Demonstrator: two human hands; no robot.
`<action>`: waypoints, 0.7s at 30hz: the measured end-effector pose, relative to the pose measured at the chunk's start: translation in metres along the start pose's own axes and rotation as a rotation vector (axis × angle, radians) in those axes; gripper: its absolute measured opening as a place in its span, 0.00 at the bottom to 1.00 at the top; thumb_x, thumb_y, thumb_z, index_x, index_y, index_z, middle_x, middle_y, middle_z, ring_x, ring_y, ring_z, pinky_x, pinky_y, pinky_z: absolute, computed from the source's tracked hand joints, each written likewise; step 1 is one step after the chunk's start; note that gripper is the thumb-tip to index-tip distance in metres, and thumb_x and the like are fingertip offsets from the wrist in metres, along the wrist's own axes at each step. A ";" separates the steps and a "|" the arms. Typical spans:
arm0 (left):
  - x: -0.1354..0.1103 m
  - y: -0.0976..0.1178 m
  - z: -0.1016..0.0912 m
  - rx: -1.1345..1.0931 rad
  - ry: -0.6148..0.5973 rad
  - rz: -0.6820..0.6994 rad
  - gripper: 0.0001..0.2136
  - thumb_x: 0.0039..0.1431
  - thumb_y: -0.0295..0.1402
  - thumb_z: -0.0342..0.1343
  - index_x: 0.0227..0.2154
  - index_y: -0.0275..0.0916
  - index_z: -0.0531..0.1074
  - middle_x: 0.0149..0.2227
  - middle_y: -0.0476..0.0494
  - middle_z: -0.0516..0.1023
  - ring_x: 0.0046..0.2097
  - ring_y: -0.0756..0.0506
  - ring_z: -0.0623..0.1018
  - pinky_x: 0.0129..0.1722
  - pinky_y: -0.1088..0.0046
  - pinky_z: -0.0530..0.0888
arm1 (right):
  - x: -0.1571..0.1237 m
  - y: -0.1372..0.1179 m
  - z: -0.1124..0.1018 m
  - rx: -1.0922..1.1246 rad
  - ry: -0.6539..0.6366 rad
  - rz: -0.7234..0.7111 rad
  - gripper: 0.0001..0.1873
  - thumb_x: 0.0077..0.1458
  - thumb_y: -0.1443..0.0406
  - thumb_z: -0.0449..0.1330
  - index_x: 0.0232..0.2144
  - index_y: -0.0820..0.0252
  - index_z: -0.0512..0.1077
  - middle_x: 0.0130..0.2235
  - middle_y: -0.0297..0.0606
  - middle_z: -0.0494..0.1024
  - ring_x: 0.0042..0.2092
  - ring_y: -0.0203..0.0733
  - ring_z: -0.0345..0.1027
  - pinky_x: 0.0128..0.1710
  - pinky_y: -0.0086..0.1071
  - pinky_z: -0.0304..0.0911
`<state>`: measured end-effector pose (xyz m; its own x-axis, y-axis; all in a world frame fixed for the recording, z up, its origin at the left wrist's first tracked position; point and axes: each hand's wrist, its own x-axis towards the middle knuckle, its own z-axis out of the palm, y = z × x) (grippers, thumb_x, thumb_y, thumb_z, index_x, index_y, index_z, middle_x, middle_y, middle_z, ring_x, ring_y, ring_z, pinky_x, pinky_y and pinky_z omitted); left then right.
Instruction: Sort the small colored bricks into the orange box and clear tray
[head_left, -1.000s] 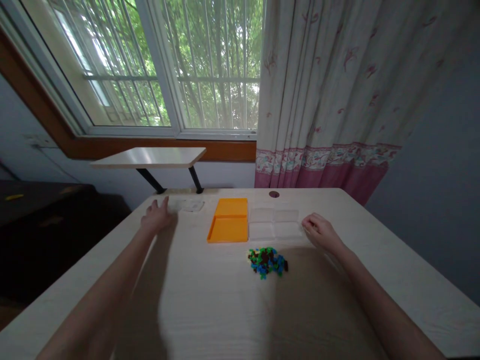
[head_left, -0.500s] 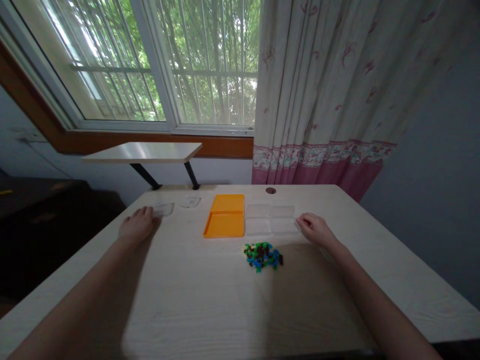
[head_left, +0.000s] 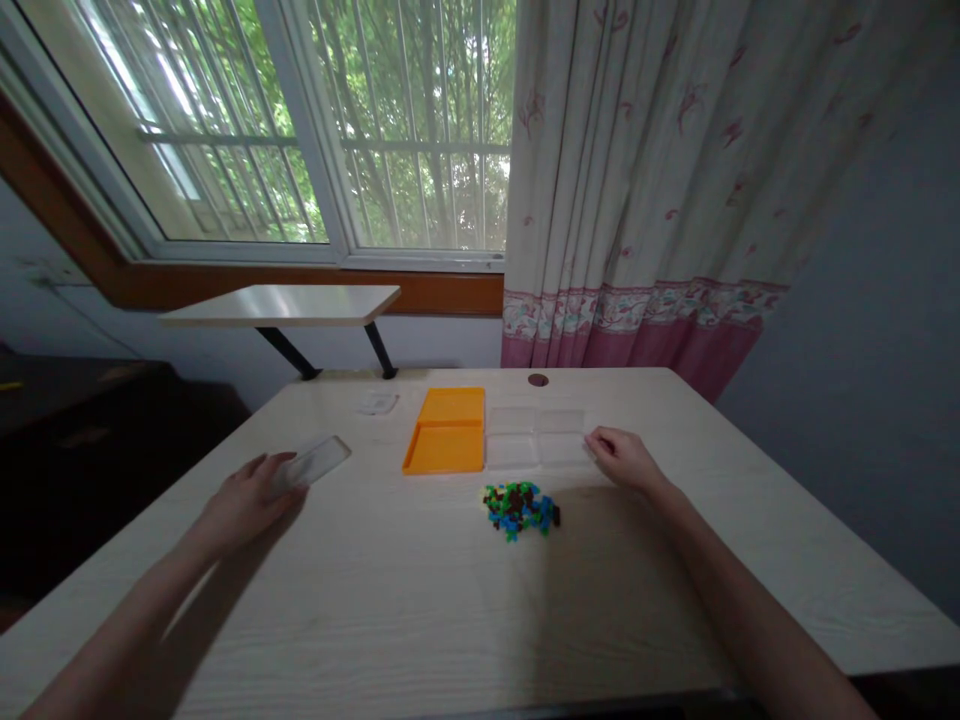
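Note:
My left hand (head_left: 251,500) is closed round one end of a clear, flat rectangular plastic case (head_left: 319,462), which tilts up off the table. On the right, my right hand (head_left: 622,457) rests with curled fingers at the right edge of the clear divided plastic tray (head_left: 514,450); whether its fingertips pinch the rim is too small to tell. Left of that tray lies an open orange plastic case (head_left: 448,448), its two halves flat. A pile of small green, blue, brown and yellow plastic pieces (head_left: 519,508) lies in front of the tray.
Another small clear packet or case (head_left: 377,403) lies at the back left of the pale wooden table (head_left: 420,600). A raised shelf (head_left: 300,303) on black legs stands at the back left corner. A round cable hole (head_left: 538,380) is near the back edge, before the curtain (head_left: 637,200).
My left hand has drawn back toward me and lifted the clear case from the table at the left. My right hand stays by the tray. The view has shifted slightly.

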<state>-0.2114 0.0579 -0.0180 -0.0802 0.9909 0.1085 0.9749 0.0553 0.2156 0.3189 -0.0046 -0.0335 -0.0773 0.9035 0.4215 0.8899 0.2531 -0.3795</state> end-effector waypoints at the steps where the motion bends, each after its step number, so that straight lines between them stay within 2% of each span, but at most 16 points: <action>1: 0.006 -0.005 -0.002 -0.029 -0.042 0.049 0.23 0.47 0.44 0.51 0.48 0.46 0.59 0.45 0.47 0.70 0.43 0.44 0.71 0.41 0.72 0.67 | 0.000 0.000 0.000 -0.001 0.002 -0.004 0.18 0.56 0.58 0.45 0.19 0.59 0.62 0.18 0.30 0.62 0.22 0.33 0.55 0.23 0.26 0.49; 3: 0.014 -0.010 -0.006 -0.056 -0.047 0.047 0.25 0.44 0.46 0.52 0.46 0.45 0.61 0.40 0.47 0.72 0.39 0.44 0.73 0.38 0.72 0.69 | 0.000 -0.001 0.000 -0.003 0.012 -0.015 0.18 0.56 0.59 0.45 0.18 0.59 0.61 0.18 0.30 0.61 0.22 0.33 0.54 0.23 0.26 0.49; 5: 0.017 -0.004 -0.013 -0.129 0.060 -0.002 0.24 0.43 0.47 0.53 0.44 0.44 0.64 0.38 0.47 0.72 0.39 0.43 0.73 0.36 0.72 0.69 | 0.000 -0.004 0.001 0.000 0.014 -0.029 0.17 0.56 0.60 0.46 0.17 0.59 0.60 0.18 0.30 0.61 0.22 0.33 0.53 0.23 0.26 0.48; 7: 0.014 0.016 -0.021 -0.268 0.182 0.005 0.23 0.43 0.48 0.53 0.42 0.44 0.65 0.39 0.47 0.72 0.41 0.44 0.72 0.36 0.72 0.70 | 0.000 -0.010 0.002 0.011 0.010 -0.049 0.17 0.55 0.61 0.46 0.17 0.59 0.59 0.18 0.30 0.60 0.22 0.33 0.53 0.23 0.26 0.48; 9: 0.006 0.048 -0.028 -0.431 0.235 0.088 0.23 0.43 0.47 0.54 0.43 0.43 0.64 0.43 0.46 0.71 0.42 0.44 0.72 0.36 0.72 0.71 | 0.000 -0.019 0.004 0.031 0.006 -0.084 0.16 0.55 0.62 0.46 0.17 0.59 0.59 0.19 0.30 0.61 0.22 0.33 0.54 0.23 0.27 0.49; 12: -0.011 0.108 -0.028 -0.640 0.170 0.343 0.23 0.44 0.44 0.56 0.44 0.42 0.65 0.47 0.44 0.69 0.44 0.45 0.72 0.40 0.70 0.72 | -0.002 -0.038 0.010 0.072 -0.023 -0.163 0.16 0.56 0.63 0.45 0.18 0.58 0.60 0.20 0.32 0.63 0.24 0.34 0.56 0.25 0.27 0.53; 16: -0.033 0.180 -0.009 -0.757 0.002 0.683 0.22 0.44 0.38 0.59 0.44 0.40 0.65 0.46 0.41 0.70 0.46 0.45 0.71 0.42 0.67 0.71 | -0.007 -0.056 0.017 0.139 -0.054 -0.289 0.15 0.58 0.64 0.44 0.24 0.58 0.65 0.25 0.36 0.69 0.29 0.37 0.63 0.31 0.30 0.59; 19: -0.043 0.214 0.007 -0.765 -0.046 0.801 0.24 0.42 0.35 0.61 0.45 0.40 0.65 0.46 0.40 0.70 0.47 0.43 0.70 0.46 0.63 0.68 | -0.011 -0.059 0.019 0.236 -0.003 -0.299 0.10 0.56 0.61 0.49 0.38 0.57 0.66 0.34 0.40 0.73 0.36 0.41 0.67 0.37 0.33 0.62; 21: -0.047 0.225 0.017 -0.806 -0.072 0.799 0.26 0.41 0.33 0.61 0.46 0.39 0.64 0.47 0.39 0.69 0.48 0.42 0.69 0.47 0.62 0.68 | -0.013 -0.060 0.018 0.304 0.021 -0.260 0.26 0.51 0.57 0.56 0.51 0.58 0.57 0.44 0.45 0.70 0.43 0.44 0.66 0.43 0.36 0.62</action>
<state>0.0152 0.0258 0.0092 0.5419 0.7133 0.4444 0.3220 -0.6647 0.6742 0.2584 -0.0252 -0.0312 -0.2707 0.7891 0.5514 0.6683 0.5663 -0.4824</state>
